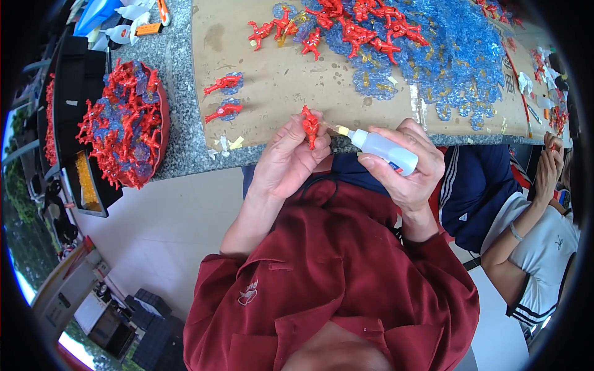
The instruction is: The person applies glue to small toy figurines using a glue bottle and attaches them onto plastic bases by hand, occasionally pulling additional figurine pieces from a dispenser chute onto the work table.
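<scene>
Between the thumb and fingers of my left hand (277, 162) is a small red plastic figurine (310, 125), held up over the near edge of the table. My right hand (413, 162) is closed round a translucent white squeeze bottle (385, 150). Its yellow-banded nozzle tip points left, close beside the figurine; whether they touch I cannot tell. On the brown cardboard (272, 102) beyond my left hand lie two red figurines, an upper one (223, 83) and a lower one (221, 112), each with a clear blue piece at its right end.
Red figurines (359, 36) lie heaped at the back, beside a wide spread of clear blue pieces (445, 62). A red basket (164, 117) full of figurines stands at left, near an orange-handled cutter (148, 28). At right, a co-worker's hand (547, 168) is raised by the table.
</scene>
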`<state>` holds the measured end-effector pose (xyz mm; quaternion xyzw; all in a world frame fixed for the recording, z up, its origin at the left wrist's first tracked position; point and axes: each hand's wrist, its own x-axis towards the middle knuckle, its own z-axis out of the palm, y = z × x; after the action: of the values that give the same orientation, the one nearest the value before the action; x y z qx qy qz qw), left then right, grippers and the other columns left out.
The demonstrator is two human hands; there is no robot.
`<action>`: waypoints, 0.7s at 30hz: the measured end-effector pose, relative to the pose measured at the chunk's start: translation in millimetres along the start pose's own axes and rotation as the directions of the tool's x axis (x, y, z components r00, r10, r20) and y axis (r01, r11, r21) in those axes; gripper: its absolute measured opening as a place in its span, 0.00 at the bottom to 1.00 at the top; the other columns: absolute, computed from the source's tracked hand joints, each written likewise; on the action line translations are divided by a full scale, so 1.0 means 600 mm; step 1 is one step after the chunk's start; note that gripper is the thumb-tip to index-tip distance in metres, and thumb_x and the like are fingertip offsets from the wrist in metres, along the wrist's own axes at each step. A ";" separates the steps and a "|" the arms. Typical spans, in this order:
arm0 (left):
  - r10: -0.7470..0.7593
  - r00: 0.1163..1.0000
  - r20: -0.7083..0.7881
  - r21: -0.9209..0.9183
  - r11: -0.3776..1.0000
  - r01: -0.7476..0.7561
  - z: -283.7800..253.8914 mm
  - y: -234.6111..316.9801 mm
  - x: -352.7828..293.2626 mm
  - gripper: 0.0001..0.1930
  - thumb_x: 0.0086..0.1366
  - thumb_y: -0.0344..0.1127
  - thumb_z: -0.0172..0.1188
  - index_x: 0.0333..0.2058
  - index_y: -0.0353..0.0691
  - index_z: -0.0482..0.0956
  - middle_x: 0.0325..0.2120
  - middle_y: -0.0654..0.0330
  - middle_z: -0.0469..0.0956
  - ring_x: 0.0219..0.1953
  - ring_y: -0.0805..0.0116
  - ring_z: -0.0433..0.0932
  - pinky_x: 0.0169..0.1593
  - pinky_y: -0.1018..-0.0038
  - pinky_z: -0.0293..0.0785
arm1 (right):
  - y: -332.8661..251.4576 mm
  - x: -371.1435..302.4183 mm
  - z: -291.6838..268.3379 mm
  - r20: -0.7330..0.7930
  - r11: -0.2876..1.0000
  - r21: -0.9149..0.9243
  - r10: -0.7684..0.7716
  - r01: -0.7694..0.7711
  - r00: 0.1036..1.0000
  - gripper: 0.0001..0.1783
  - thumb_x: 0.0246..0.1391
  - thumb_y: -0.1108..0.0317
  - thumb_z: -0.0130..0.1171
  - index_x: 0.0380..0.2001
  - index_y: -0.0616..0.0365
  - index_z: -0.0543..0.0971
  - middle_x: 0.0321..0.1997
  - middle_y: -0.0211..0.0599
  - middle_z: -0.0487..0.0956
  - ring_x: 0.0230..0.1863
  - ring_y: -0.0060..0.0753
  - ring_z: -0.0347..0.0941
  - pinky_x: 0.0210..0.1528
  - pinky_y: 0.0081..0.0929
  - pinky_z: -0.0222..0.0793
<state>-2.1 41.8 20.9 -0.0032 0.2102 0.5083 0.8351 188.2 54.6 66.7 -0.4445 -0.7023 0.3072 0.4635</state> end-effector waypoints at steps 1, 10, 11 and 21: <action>-0.001 1.000 0.000 0.000 1.000 0.001 -0.001 0.000 0.000 0.15 0.64 0.40 0.53 0.44 0.36 0.71 0.30 0.61 0.72 0.30 0.73 0.69 0.34 0.77 0.65 | -0.001 0.000 -0.001 -0.007 1.000 0.002 0.010 -0.010 1.000 0.20 0.29 0.71 0.72 0.31 0.68 0.80 0.21 0.35 0.77 0.20 0.24 0.63 0.22 0.20 0.56; 0.040 0.998 0.058 -0.001 0.999 -0.040 -0.009 -0.004 0.003 0.16 0.64 0.40 0.52 0.44 0.36 0.71 0.32 0.60 0.72 0.31 0.73 0.68 0.34 0.77 0.65 | -0.006 0.004 -0.007 0.002 1.000 -0.006 -0.025 0.025 1.000 0.20 0.30 0.70 0.72 0.32 0.63 0.80 0.20 0.34 0.77 0.18 0.26 0.66 0.21 0.21 0.59; 0.048 0.997 0.059 -0.004 0.999 -0.048 -0.008 -0.003 0.003 0.16 0.64 0.40 0.52 0.45 0.36 0.71 0.33 0.60 0.72 0.31 0.73 0.68 0.34 0.77 0.64 | -0.007 0.005 -0.010 0.003 1.000 -0.006 -0.025 0.025 1.000 0.20 0.30 0.70 0.72 0.32 0.63 0.80 0.20 0.34 0.77 0.18 0.26 0.66 0.21 0.21 0.59; 0.050 0.998 0.050 0.083 0.995 -0.054 -0.007 -0.004 0.005 0.16 0.65 0.40 0.51 0.46 0.35 0.71 0.33 0.60 0.72 0.31 0.74 0.68 0.36 0.78 0.64 | -0.005 0.000 -0.004 0.057 0.997 0.038 -0.066 0.064 0.996 0.20 0.30 0.69 0.73 0.32 0.64 0.80 0.18 0.33 0.76 0.17 0.25 0.64 0.21 0.21 0.59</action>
<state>-0.5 42.1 15.4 0.0494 0.2114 0.5204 0.8258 189.4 53.6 70.0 -0.4037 -0.7239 0.3174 0.4607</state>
